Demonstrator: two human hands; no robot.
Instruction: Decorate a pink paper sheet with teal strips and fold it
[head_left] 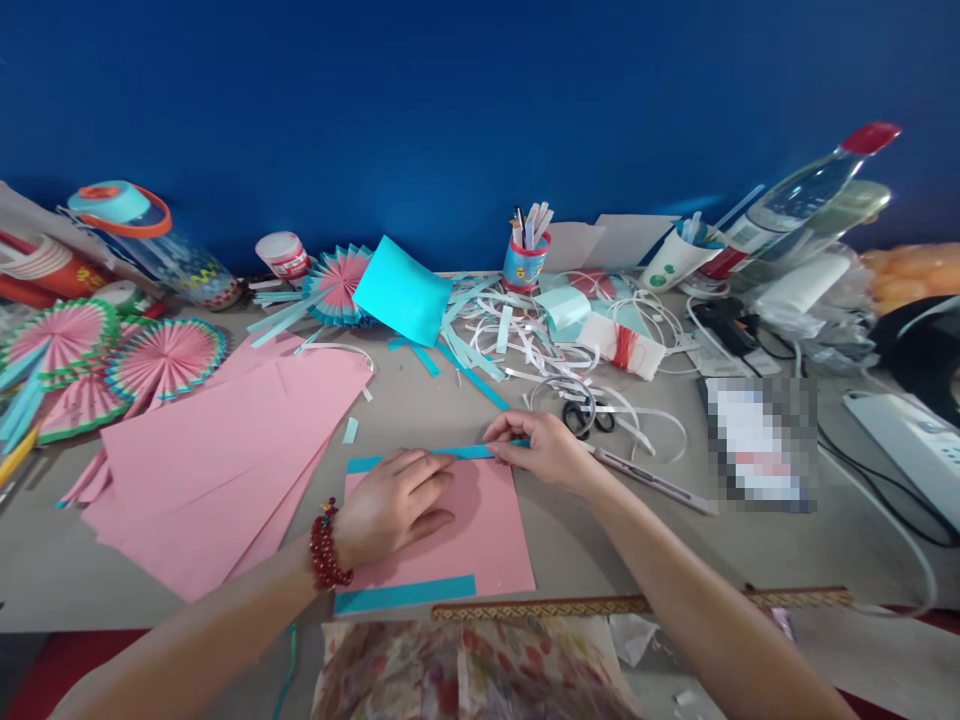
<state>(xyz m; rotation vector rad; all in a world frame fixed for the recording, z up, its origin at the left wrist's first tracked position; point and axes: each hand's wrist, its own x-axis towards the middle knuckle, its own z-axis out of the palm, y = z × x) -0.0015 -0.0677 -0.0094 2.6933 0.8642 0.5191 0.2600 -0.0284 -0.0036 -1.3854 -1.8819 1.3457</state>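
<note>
A pink paper sheet [480, 545] lies near the table's front edge with a teal strip [364, 464] along its far edge and another teal strip [405, 594] along its near edge. My left hand [394, 505], a red bead bracelet on the wrist, lies flat on the pink sheet with fingertips pressing the far strip. My right hand [540, 450] pinches the right end of that same strip against the sheet's corner.
Larger pink sheets [225, 450] lie at left beside pleated paper fans [161, 358]. Behind are a teal folded sheet [401, 290], paper scraps, a pen cup [525, 258], scissors [585, 418], a craft knife [649, 480], bottles and cables at right.
</note>
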